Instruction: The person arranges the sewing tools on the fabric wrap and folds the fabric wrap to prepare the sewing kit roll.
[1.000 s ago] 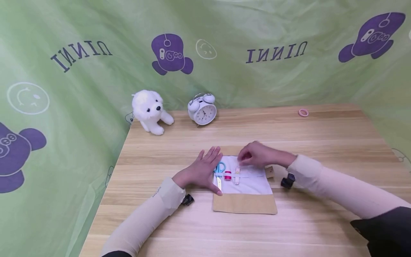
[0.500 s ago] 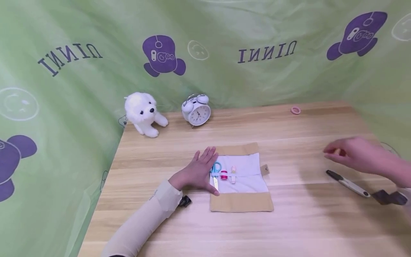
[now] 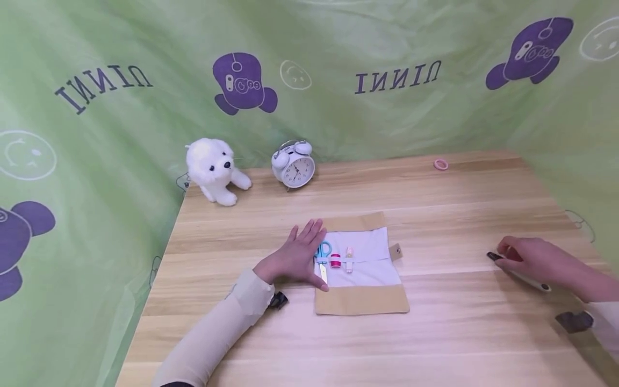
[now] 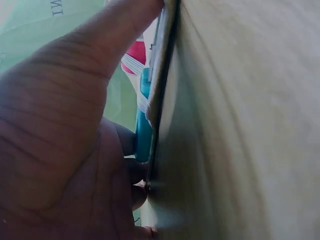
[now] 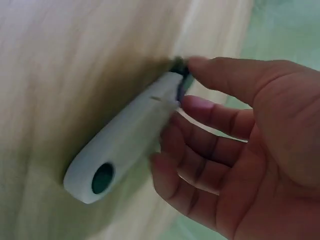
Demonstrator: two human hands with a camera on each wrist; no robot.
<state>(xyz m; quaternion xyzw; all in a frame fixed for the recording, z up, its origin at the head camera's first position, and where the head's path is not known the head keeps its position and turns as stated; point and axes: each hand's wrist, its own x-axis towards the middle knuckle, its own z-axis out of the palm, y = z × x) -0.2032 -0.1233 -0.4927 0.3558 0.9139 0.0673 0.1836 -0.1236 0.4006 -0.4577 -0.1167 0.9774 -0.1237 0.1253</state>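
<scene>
A tan fabric pouch (image 3: 360, 301) with a white lining lies unfolded on the table. Under its elastic strip sit scissors (image 3: 323, 248) with blue handles, a red thread spool (image 3: 336, 261) and a small pale pink stick-like item (image 3: 349, 260). My left hand (image 3: 296, 258) rests with spread fingers on the pouch's left edge, beside the scissors. At the table's right, thumb and forefinger of my right hand (image 3: 534, 263) pinch the dark end of a slim white-handled tool (image 5: 127, 132). A dark green round spot marks its other end; its exact kind is unclear.
A white plush dog (image 3: 213, 169) and a white alarm clock (image 3: 293, 165) stand at the back left of the table (image 3: 271, 344). Farther right, near the back edge, lies a pink ring (image 3: 440, 164). Green printed cloth (image 3: 329, 118) hangs behind.
My right hand has left the pouch, moved far right, then come down onto the white-handled tool's dark end. The left hand stays on the pouch. The head view has shifted slightly.
</scene>
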